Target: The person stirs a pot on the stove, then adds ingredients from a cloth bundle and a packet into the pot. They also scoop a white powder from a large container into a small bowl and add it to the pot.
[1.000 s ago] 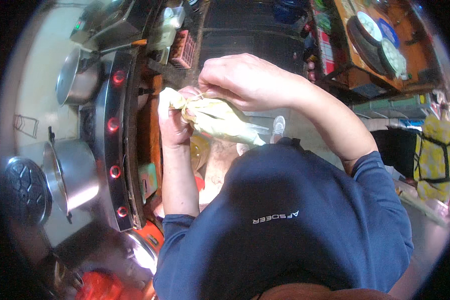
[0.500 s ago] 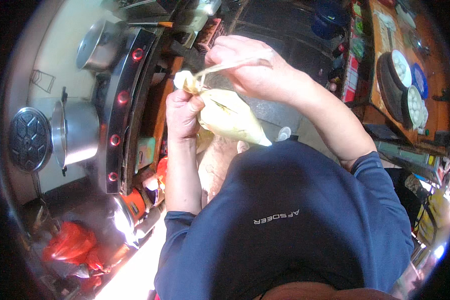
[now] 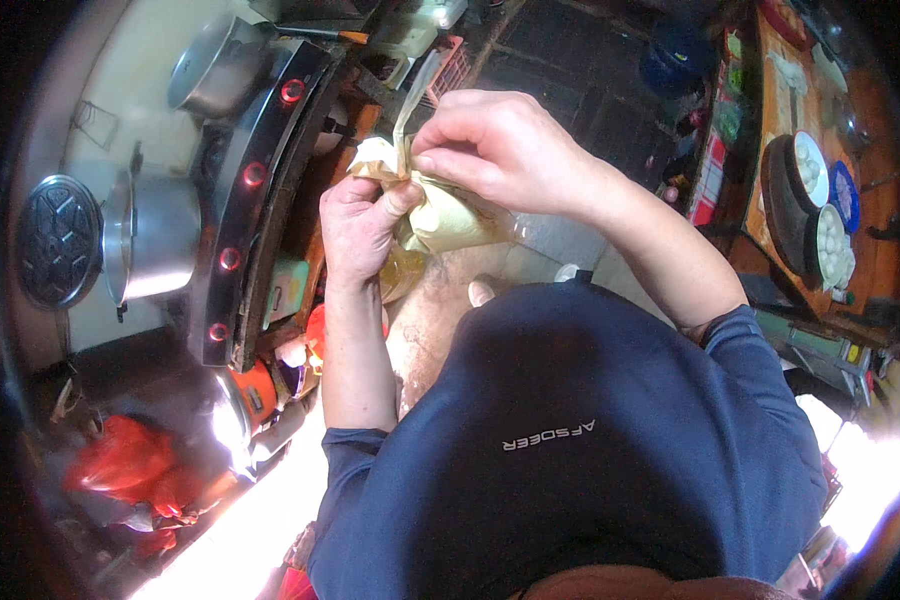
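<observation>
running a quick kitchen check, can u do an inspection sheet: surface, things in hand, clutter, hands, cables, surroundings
Surface: wooden table at right, bearing plates of round white pieces; counter side at left has a large metal pot and a smaller metal pot.
Things in hand: pale yellow bundle, pale strip rising from its neck.
Clutter: crumpled red bag low at left; pink crate beyond the hands.
Hands: left hand grips the bundle's neck; right hand has its fingertips at the neck, grip unclear.
Cables: nothing seen.
Surroundings: black panel with four red-ringed knobs; strong glare low on both sides.
</observation>
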{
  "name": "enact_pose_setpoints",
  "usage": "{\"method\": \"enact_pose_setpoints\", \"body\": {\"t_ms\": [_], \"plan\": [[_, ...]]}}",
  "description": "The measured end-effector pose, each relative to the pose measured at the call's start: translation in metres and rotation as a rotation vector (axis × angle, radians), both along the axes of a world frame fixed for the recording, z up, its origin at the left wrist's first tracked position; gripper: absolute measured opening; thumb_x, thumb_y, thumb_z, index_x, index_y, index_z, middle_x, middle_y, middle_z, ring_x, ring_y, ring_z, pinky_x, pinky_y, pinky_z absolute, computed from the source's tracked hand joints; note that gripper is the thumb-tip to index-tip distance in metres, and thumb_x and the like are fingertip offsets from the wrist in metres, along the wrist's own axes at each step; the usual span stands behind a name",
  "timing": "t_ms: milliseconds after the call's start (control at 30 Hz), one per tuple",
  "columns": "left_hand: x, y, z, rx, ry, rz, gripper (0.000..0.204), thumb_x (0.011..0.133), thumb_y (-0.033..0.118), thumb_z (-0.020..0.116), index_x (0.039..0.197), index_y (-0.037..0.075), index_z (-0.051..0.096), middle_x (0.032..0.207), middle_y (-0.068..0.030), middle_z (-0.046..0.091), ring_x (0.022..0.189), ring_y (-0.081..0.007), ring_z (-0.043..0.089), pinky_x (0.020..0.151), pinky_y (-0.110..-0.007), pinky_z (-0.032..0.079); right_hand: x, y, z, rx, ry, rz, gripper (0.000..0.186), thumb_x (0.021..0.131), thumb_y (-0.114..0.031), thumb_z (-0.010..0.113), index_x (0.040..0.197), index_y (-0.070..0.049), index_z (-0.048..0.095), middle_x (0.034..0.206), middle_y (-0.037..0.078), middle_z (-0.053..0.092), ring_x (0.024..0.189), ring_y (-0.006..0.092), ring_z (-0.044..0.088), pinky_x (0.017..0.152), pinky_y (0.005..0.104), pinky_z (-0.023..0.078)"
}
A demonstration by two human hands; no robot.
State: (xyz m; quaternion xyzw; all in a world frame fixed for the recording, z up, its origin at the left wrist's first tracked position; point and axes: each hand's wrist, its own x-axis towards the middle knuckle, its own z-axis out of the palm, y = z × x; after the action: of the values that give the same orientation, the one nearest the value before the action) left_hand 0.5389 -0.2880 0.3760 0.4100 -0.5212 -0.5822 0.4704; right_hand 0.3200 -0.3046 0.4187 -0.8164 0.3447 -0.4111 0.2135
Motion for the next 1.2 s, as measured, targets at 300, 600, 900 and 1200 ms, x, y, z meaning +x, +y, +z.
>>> {"method": "enact_pose_setpoints", "body": {"t_ms": [300,600,900,1200], "plan": [[0.035,-0.003,-0.001,0.011,0.158,-0.101,0.040,0.078,0.020,0.085,0.108,-0.003,0.071,0.098,-0.0032,0.072,0.086,-0.0105,0.065,0.079,-0.026,0.052,0.012,-0.017,0.033,-0.595,0.435,0.308,0.028,0.076,-0.014,0.068,0.102,-0.003,0.066,0.094,0.007,0.061,0.085,0.0229,0.064,0.068,0.0314,0.055],[0.054,0.000,0.005,0.012,0.249,-0.144,0.044,0.074,0.020,0.087,0.108,-0.002,0.071,0.099,-0.0042,0.073,0.089,-0.0120,0.065,0.082,-0.028,0.052,0.032,-0.029,0.046,-0.874,0.421,0.502,0.027,0.072,-0.012,0.069,0.097,-0.001,0.068,0.095,0.009,0.064,0.083,0.0203,0.065,0.069,0.0289,0.056],[0.061,0.010,0.021,-0.080,0.251,-0.118,0.039,0.074,0.018,0.087,0.104,-0.002,0.073,0.099,-0.0030,0.073,0.088,-0.0119,0.066,0.082,-0.027,0.051,0.047,-0.031,0.048,-0.939,0.211,0.518,0.030,0.071,-0.012,0.068,0.098,0.000,0.067,0.093,0.009,0.065,0.078,0.0204,0.065,0.067,0.0286,0.055],[0.059,0.009,0.017,-0.094,0.332,-0.135,0.041,0.072,0.024,0.089,0.101,-0.001,0.074,0.099,-0.0041,0.073,0.089,-0.0127,0.066,0.082,-0.027,0.051,0.057,-0.044,0.063,-0.928,0.290,0.680,0.024,0.073,-0.011,0.069,0.096,-0.006,0.065,0.093,0.004,0.058,0.084,0.0172,0.061,0.069,0.0289,0.054]]}}
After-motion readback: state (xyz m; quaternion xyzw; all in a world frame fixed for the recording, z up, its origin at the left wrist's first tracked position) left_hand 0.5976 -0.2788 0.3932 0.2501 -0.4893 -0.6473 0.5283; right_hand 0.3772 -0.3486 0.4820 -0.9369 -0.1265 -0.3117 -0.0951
